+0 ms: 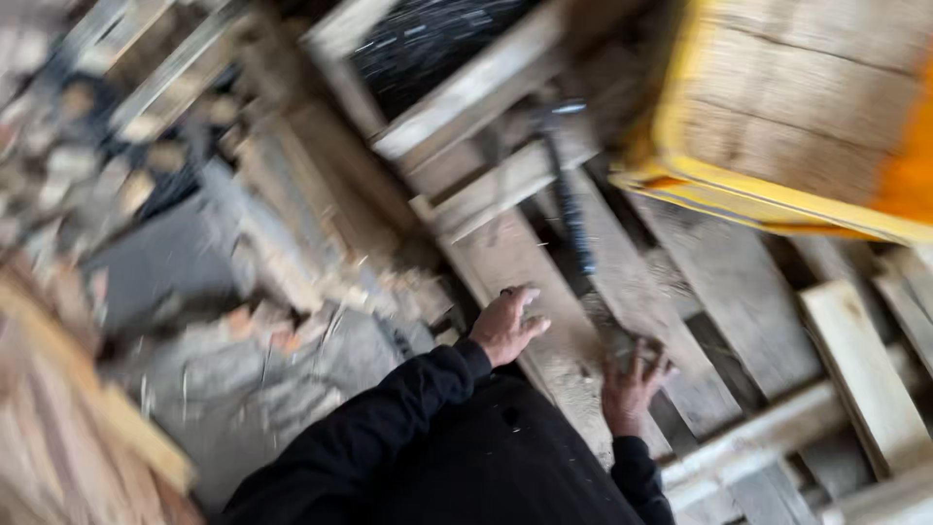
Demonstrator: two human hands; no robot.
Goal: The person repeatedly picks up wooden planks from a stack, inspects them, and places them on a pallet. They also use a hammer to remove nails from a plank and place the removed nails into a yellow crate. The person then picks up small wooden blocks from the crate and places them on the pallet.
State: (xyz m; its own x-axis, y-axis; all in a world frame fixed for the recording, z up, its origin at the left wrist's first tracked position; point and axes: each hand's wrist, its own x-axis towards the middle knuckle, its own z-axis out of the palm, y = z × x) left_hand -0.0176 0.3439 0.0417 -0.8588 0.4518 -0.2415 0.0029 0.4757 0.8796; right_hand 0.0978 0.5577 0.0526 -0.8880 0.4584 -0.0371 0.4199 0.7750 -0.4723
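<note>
The view is motion-blurred. My left hand (505,326) rests with fingers curled on a dusty wooden plank (530,282) of a pallet; nothing shows in its grip. My right hand (632,381) is spread flat, fingers apart, on the neighbouring plank (641,292), holding nothing. Both arms wear black sleeves. A dark rod-like tool (571,209) lies along the gap between planks just beyond my hands.
A yellow-framed wooden crate (777,117) stands at the upper right. More pallet boards (855,369) stretch right. A grey concrete floor (224,389) with wood scraps and rubble (87,146) lies left. Stacked timber (58,437) sits at the lower left.
</note>
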